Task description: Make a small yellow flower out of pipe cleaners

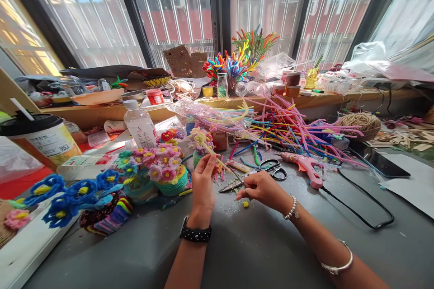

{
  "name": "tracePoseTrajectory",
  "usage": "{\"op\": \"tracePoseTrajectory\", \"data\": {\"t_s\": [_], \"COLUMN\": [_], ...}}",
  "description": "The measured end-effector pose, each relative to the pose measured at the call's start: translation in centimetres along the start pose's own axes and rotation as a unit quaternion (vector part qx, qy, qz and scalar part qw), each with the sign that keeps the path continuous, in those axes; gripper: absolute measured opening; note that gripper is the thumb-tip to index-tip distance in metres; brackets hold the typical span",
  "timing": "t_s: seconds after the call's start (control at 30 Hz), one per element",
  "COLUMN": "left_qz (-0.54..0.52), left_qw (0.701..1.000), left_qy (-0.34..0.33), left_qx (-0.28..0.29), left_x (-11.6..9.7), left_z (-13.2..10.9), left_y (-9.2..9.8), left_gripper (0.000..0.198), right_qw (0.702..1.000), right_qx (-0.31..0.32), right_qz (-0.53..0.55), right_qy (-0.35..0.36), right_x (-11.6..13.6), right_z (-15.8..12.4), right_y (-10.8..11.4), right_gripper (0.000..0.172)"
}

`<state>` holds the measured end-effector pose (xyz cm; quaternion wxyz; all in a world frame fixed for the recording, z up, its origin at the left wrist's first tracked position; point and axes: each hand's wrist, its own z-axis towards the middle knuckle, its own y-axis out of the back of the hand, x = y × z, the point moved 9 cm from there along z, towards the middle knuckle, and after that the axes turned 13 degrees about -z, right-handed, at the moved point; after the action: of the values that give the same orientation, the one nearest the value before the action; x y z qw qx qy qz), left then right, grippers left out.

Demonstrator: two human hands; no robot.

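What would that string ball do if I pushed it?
The twine ball might roll, since it looks rounded. It may squish a little, being wound from many strands. The pink fuzzy sticks at its front could get in its way.

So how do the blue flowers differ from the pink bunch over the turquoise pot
The blue flowers look larger than the pink flowers. The blue ones spread out; the pink ones crowd together. Blue ones sit over a striped pot, pink over the turquoise pot. Both have yellow centers.
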<state>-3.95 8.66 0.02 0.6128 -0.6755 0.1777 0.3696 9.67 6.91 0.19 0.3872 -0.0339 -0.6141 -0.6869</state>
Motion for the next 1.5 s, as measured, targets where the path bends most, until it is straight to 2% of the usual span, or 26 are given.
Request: {"op": "tracePoseTrajectory", "data": {"t_s": [0.1,0.23,0.43,0.63,0.83,1.0,1.2,1.37,1.5], "left_qz": [-0.015,0.001,0.043,0.105,0.148,0.142,0.111,0.124,0.134], "left_qw": [1.000,0.999,0.993,0.974,0.959,0.960,0.960,0.963,0.960], "left_qy": [-0.005,-0.004,-0.014,-0.074,-0.080,-0.024,0.089,0.120,0.127], "left_qx": [-0.001,0.042,0.109,0.186,0.227,0.240,0.240,0.208,0.209], "left_x": [-0.1,-0.2,-0.4,-0.9,-0.8,0.1,2.1,2.6,2.7], "left_z": [-0.1,-0.3,-1.1,-2.1,-2.4,-2.3,-2.2,-2.0,-2.1], "left_y": [-0.1,-1.0,-2.5,-4.1,-4.5,-4.7,-4.7,-3.9,-4.0], "left_gripper": [0.018,0.018,0.017,0.018,0.018,0.016,0.038,0.029,0.025], "right_qw": [0.998,0.995,0.993,0.991,0.991,0.989,0.990,0.993,0.996], "right_qx": [-0.024,-0.042,-0.034,-0.034,-0.028,-0.018,0.009,0.017,0.014], "right_qz": [0.013,0.032,0.057,0.075,0.098,0.143,0.139,0.113,0.088], "right_qy": [-0.050,-0.085,-0.096,-0.104,-0.082,-0.038,0.003,-0.002,-0.011], "right_x": [-0.9,-1.7,-2.0,-2.4,-1.8,-0.6,0.5,0.5,0.2], "right_z": [0.0,0.0,0.1,0.2,0.0,-0.2,-0.3,-0.3,-0.2], "right_y": [0.7,1.2,0.9,0.6,0.9,1.0,0.6,0.6,0.6], "right_gripper": [0.044,0.051,0.059,0.062,0.066,0.067,0.066,0.067,0.068]}}
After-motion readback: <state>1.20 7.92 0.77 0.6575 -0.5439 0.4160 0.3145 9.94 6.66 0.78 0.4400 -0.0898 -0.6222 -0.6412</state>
